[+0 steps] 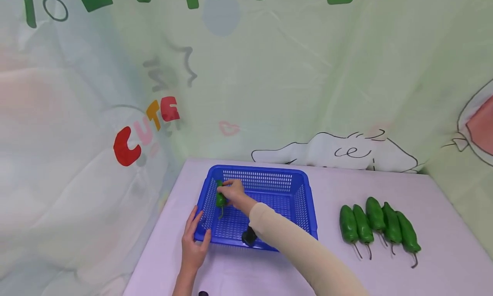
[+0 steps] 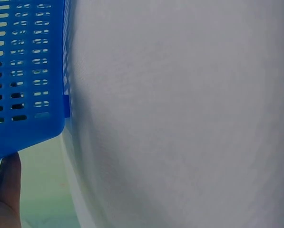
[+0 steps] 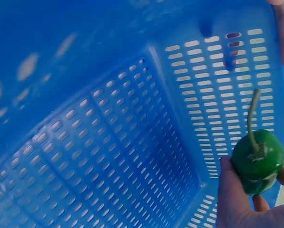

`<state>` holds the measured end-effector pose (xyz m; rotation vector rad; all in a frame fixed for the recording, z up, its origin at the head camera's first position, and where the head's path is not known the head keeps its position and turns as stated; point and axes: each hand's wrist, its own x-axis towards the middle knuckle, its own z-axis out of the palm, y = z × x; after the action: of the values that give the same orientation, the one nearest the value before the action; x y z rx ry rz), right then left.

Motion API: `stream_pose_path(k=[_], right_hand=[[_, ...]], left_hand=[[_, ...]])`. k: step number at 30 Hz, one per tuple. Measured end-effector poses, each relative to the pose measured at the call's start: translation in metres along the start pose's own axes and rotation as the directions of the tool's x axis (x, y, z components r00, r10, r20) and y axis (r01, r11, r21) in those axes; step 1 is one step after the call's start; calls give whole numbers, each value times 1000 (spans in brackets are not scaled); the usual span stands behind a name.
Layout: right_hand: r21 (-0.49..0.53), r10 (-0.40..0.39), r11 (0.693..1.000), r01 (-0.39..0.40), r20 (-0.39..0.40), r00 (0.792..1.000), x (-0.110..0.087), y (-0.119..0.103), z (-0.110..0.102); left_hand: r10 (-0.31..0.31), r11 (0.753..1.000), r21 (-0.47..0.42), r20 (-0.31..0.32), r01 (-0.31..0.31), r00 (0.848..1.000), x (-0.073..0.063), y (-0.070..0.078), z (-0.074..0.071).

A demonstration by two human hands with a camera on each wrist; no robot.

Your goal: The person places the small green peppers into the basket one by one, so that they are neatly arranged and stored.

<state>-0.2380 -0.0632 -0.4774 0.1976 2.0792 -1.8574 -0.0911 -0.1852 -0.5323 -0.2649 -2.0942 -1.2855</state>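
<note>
My right hand (image 1: 234, 191) reaches into a blue plastic basket (image 1: 265, 170) and pinches a green pepper (image 1: 221, 199) between thumb and fingers. The pepper lies along the inside of the left wall, its stem toward the front. From the right wrist view, the stem end of that pepper (image 3: 258, 156) faces the camera, and its far end is hidden. My left hand (image 1: 194, 244) touches the basket's front left corner from outside, fingers spread along the left side and thumb at the front. In the left wrist view, the thumb (image 2: 7, 183) meets the rim.
Several green peppers (image 1: 375, 223) lie in a row on the white table (image 1: 277, 274), right of the basket. A printed cloth (image 1: 269, 82) hangs behind and at the sides. A small black object (image 1: 203, 293) shows at the bottom edge.
</note>
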Motion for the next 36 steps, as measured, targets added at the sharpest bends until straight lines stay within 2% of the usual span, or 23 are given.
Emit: stream_pose_path(k=[14, 25, 29, 34, 36], right_hand=[[-12, 24, 1000, -24, -21, 999, 7, 4, 1], [-38, 42, 998, -43, -12, 999, 14, 9, 11], [-30, 50, 998, -51, -24, 998, 18, 12, 15], [-68, 69, 995, -73, -56, 996, 21, 18, 17], [-86, 82, 992, -87, -65, 995, 21, 20, 17]], left_hand=[[-5, 1000, -1, 1, 5, 1000, 3, 0, -1], [-25, 1000, -15, 3, 25, 1000, 2, -1, -1], [-21, 1000, -20, -3, 21, 1000, -1, -12, 4], [-36, 999, -10, 5, 36, 999, -10, -39, 9], [-40, 999, -9, 12, 40, 999, -8, -33, 7]])
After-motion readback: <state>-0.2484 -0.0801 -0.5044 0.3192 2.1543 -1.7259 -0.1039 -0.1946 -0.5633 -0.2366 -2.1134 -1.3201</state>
